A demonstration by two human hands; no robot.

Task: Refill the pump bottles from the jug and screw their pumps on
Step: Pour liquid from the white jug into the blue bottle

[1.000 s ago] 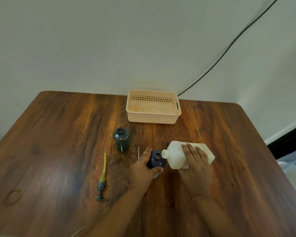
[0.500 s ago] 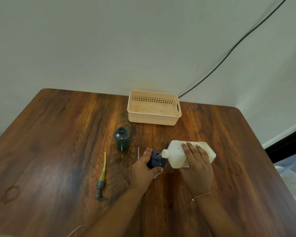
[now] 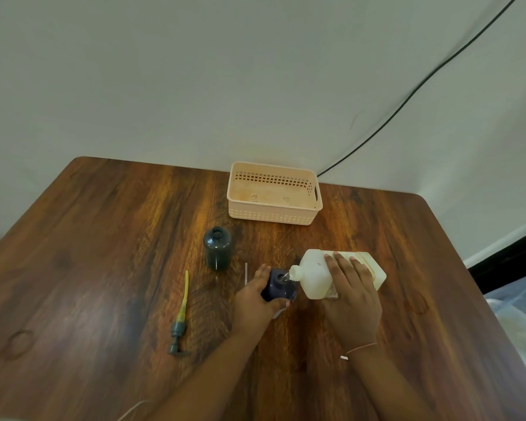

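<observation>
We look down on a dark wooden table [image 3: 104, 268] set against a pale wall [image 3: 195, 86], a black cable [image 3: 407, 98] running across it. Our left hand [image 3: 252, 302] grips the dark blue bottle [image 3: 278, 285], fingers curled round its far side and thumb round its near side; the bottle stands upright with its mouth uncapped. Our right hand [image 3: 353, 296] holds the white jug [image 3: 313, 275] from above, fingers wrapped over its body; the jug is tipped on its side, spout at the blue bottle's mouth; a thin clear stream seems to pass between them, though it is too small to be sure. Beyond the left fingertips stands a dark green bottle [image 3: 217, 249], also uncapped; to the left of that hand lies a pump [image 3: 179, 323] with a yellow tube; further beyond the fingers sits a peach basket [image 3: 274, 218].
</observation>
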